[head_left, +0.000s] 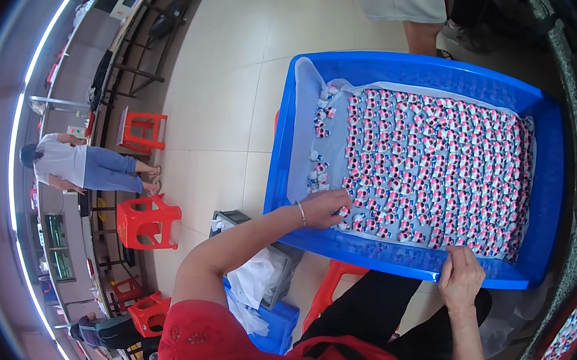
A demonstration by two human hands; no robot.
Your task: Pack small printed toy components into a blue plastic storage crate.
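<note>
My left hand [322,209] reaches over the near left corner of a large blue plastic bin [392,258]. Its fingers pinch a small white, pink and blue figurine [344,212]. Closely set rows of similar figurines [443,160] cover most of the white cloth lining [335,132]. A few more figurines [318,172] lie loosely along the left side. At the near rim, toward the right, my right hand [461,274] has its fingers curled together over the edge. Whatever those fingers hold, if anything, is hidden.
A red tray [571,332] of small pieces sits at the right. Below left stands a grey crate [283,270] with white bags, beside a blue box [278,328]. Red stools [147,222] and a standing person [68,161] are at the left; another person's leg [424,37] shows behind the bin.
</note>
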